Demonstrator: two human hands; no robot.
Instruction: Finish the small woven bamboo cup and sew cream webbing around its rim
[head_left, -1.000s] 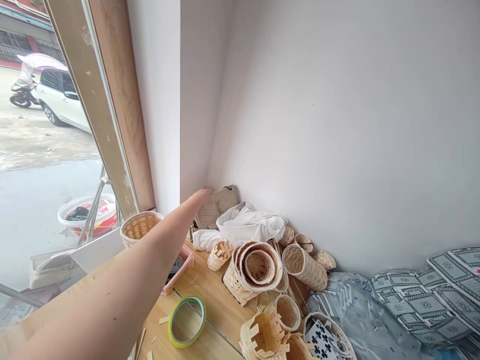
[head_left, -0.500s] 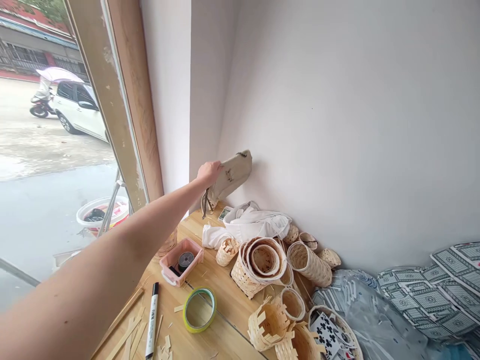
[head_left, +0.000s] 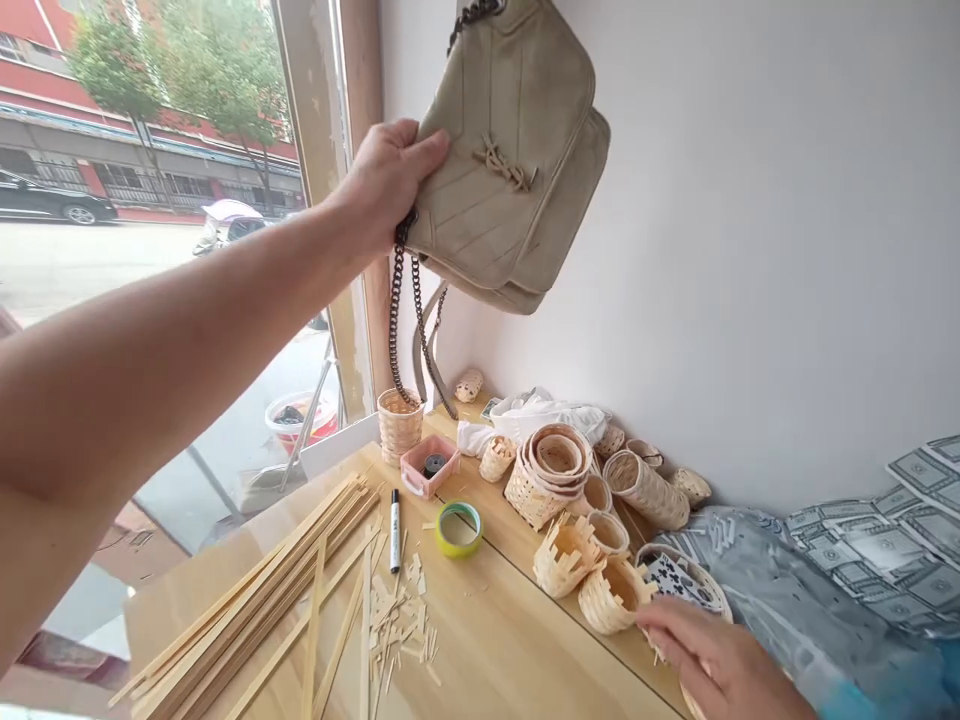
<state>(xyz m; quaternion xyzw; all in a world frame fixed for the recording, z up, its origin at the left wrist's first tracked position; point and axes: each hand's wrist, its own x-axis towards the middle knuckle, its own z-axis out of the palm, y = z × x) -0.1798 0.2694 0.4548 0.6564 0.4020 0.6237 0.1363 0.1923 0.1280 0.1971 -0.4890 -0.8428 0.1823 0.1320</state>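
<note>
Aloft, L hand gripping handbag, chain dangling

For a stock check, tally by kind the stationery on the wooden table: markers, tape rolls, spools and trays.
Marker: 1
Green-and-yellow tape roll: 1
Dark spool: 1
Pink tray: 1
Total: 4
</note>
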